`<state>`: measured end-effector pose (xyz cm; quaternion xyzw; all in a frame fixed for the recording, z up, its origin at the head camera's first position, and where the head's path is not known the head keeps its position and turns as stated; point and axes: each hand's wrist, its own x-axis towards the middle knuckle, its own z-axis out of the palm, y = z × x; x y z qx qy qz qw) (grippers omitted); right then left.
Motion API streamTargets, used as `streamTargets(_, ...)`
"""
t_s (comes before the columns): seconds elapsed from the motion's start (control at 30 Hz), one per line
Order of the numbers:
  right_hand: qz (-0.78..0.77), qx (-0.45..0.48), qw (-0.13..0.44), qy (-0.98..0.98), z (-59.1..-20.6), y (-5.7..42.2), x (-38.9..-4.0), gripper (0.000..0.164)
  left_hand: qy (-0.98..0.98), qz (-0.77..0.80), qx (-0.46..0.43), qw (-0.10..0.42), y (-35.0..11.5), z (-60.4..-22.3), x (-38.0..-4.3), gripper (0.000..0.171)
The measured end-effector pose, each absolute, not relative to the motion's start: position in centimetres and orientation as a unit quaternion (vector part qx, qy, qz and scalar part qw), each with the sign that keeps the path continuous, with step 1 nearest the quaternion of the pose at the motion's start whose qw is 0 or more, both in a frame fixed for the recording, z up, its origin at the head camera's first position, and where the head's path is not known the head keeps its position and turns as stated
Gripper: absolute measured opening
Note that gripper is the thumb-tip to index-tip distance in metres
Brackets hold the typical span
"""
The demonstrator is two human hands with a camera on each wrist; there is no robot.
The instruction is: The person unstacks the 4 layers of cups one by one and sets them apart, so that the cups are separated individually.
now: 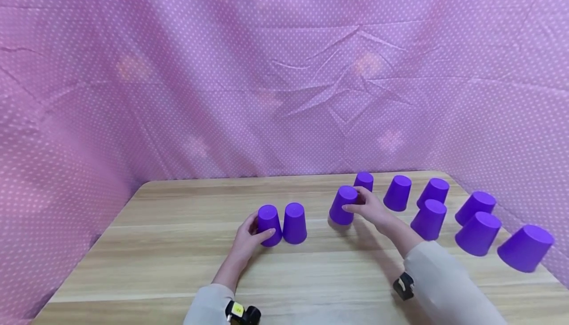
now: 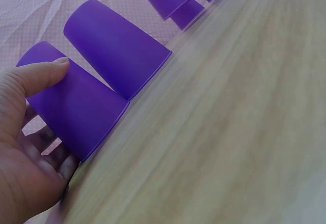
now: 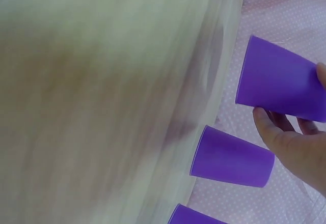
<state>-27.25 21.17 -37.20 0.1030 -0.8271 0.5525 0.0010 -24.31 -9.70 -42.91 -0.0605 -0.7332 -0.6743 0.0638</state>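
Near the middle of the table, my left hand (image 1: pixel 244 242) grips an upside-down purple cup (image 1: pixel 268 220), thumb across its near side and fingers round the far side. Right beside that cup stands a second purple cup (image 1: pixel 295 223), also mouth down; in the left wrist view their lower rims meet. Farther right, my right hand (image 1: pixel 372 209) holds another upside-down purple cup (image 1: pixel 341 207), thumb and fingers on its sides. The right wrist view shows this held cup (image 3: pixel 280 79) raised above the tabletop, slightly tilted, its shadow on the wood below.
Several more upside-down purple cups stand spread over the right side of the wooden table (image 1: pixel 178 246), among them one cup (image 1: pixel 364 181) just behind my right hand and one cup (image 1: pixel 526 248) near the right edge. A pink dotted curtain (image 1: pixel 266 68) hangs around the table.
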Motion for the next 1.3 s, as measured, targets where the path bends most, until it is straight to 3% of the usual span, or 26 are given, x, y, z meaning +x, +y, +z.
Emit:
streamTargets(0.43, 0.566, 0.050, -0.003, -0.823, -36.7, 18.0, -30.1, 0.065, -0.730, -0.677, -0.067, 0.063, -9.7, -42.6, -24.3, 0.063)
streamTargets(1.3, 0.610, 0.015, 0.000, -0.792, -38.7, 16.6, -32.6, 0.056, -0.731, -0.676, -0.066, 0.059, -10.0, -42.9, -24.5, 0.065)
